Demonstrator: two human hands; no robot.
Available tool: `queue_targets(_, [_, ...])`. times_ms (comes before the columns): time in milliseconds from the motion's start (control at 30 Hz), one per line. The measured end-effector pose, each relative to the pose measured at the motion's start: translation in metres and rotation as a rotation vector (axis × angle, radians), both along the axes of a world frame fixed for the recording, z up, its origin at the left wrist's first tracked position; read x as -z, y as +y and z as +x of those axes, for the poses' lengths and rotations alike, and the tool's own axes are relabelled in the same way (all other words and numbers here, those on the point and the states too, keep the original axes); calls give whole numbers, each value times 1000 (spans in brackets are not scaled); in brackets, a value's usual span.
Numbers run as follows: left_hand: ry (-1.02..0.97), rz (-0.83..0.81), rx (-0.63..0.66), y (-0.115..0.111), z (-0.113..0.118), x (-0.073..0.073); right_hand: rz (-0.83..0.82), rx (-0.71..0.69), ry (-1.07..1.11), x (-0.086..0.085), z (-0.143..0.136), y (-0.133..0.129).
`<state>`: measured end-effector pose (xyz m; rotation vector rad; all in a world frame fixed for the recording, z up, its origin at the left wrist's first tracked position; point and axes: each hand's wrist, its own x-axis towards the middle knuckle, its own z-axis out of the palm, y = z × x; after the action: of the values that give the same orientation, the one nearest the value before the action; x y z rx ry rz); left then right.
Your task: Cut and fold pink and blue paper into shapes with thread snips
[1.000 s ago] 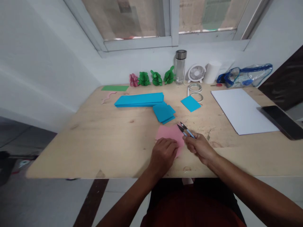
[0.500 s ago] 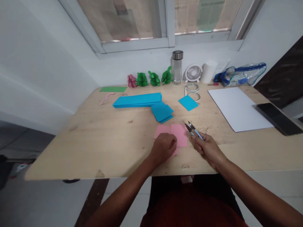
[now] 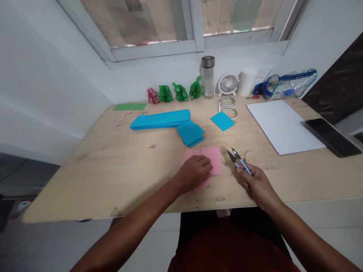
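Note:
My right hand [image 3: 253, 183] grips a pair of thread snips [image 3: 241, 162] with pale blue handles, its two dark blades spread apart and pointing up and away, just right of the pink paper. Square pieces of pink paper [image 3: 214, 160] lie overlapping on the table in front of me. Over them is my left hand [image 3: 194, 170], fingers bent together with the tips at the edge of the upper right piece. The hand hides part of the sheets, and the thumb is mostly out of sight.
Behind are folded blue paper strips [image 3: 160, 120], blue squares [image 3: 190, 133] and another blue square [image 3: 223, 121] beside tape rolls [image 3: 228, 101]. Green paper figures [image 3: 180, 92], a bottle [image 3: 208, 77] and a fan [image 3: 228, 84] line the wall. White sheets [image 3: 283, 128] and a phone [image 3: 331, 136] lie right.
My left hand has gone from a curled fist above the pink paper to fingers lowered onto it. My right hand has shifted slightly right and down with the snips, away from the paper.

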<state>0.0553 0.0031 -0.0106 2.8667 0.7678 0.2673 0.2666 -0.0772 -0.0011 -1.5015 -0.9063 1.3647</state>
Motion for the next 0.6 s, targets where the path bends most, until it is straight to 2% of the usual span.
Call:
queue_targets(300, [-235, -237, 45, 17, -8, 11, 10, 2, -21, -2, 0, -2])
queue_targets(600, [-281, -362, 51, 28, -9, 11, 30, -18, -24, 4, 2, -2])
